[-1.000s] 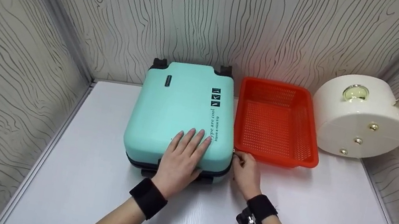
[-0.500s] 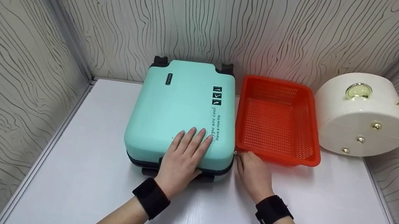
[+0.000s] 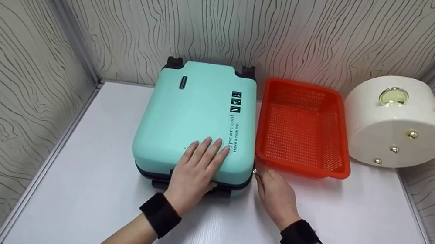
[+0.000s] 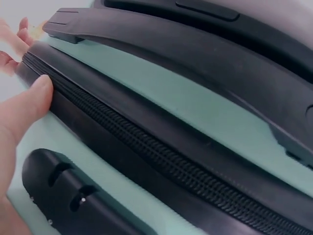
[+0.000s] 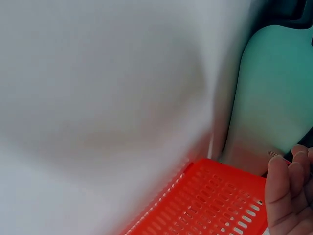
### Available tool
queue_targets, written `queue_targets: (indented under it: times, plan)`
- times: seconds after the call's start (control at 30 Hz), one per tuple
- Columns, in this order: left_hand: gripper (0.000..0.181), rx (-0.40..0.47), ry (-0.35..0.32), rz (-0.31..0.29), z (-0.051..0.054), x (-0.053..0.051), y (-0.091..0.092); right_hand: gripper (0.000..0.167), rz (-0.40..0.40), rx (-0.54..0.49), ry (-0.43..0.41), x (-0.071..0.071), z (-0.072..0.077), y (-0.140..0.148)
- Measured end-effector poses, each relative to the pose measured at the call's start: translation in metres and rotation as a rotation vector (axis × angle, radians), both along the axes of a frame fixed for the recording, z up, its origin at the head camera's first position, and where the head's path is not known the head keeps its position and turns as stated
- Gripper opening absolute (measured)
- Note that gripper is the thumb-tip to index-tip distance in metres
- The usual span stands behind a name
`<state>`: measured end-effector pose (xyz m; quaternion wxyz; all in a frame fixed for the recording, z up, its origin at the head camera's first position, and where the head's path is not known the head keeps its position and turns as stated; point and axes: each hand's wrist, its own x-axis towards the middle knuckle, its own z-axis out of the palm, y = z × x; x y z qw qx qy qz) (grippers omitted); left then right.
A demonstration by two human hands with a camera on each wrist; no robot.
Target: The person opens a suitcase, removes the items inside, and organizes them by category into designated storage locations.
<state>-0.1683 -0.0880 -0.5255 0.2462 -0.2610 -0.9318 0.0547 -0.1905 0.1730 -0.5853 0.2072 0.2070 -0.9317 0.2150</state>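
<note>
A mint-green hard-shell suitcase [image 3: 201,115] lies flat, its wheels toward the back wall. My left hand [image 3: 196,171] rests on the lid near the front edge, fingers straight. In the left wrist view its thumb [image 4: 36,98] touches the black zipper edge [image 4: 132,132], below the carry handle [image 4: 161,54]. My right hand [image 3: 278,194] is at the suitcase's right front corner, pinching a small metal zipper pull [image 3: 254,171]. The right wrist view shows the curled fingers [image 5: 279,181] beside the suitcase's side, with part of the hand cut off.
A red perforated plastic basket [image 3: 344,172] stands close along the suitcase's right side, just behind my right hand. Farther right is a round cream-white case [image 3: 394,120] with gold fittings. Patterned walls [image 3: 231,14] enclose the white table [image 3: 97,208].
My right hand has drawn the zipper pull a little toward the front corner, and its wrist has swung outward to the right. The left hand stays on the lid. The head view has tilted slightly.
</note>
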Motion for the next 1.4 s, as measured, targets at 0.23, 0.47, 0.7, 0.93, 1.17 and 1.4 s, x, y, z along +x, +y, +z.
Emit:
queue_targets:
  times: [0.23, 0.47, 0.7, 0.93, 1.17, 1.4]
  plan:
    - [0.121, 0.02, 0.014, -0.035, 0.002, -0.001, -0.001, 0.007, -0.005, 0.014, 0.025, 0.006, 0.002, 0.001]
    - [0.123, 0.022, 0.04, -0.027, -0.001, 0.0, -0.001, 0.004, 0.06, 0.079, 0.104, 0.019, 0.004, 0.003]
    - [0.123, 0.019, 0.04, -0.026, 0.0, 0.0, 0.002, 0.008, 0.089, 0.163, 0.177, 0.03, 0.006, 0.0]
    - [0.123, 0.004, 0.027, -0.01, 0.0, 0.001, 0.002, 0.013, 0.143, 0.247, 0.211, 0.041, 0.008, -0.012]
    - [0.12, -0.03, 0.01, -0.006, 0.001, 0.002, -0.001, 0.016, 0.136, 0.221, 0.161, 0.047, 0.007, -0.021]
    - [0.123, -0.044, -0.001, -0.031, 0.007, 0.007, -0.016, 0.006, 0.09, 0.081, 0.021, 0.048, 0.01, -0.021]
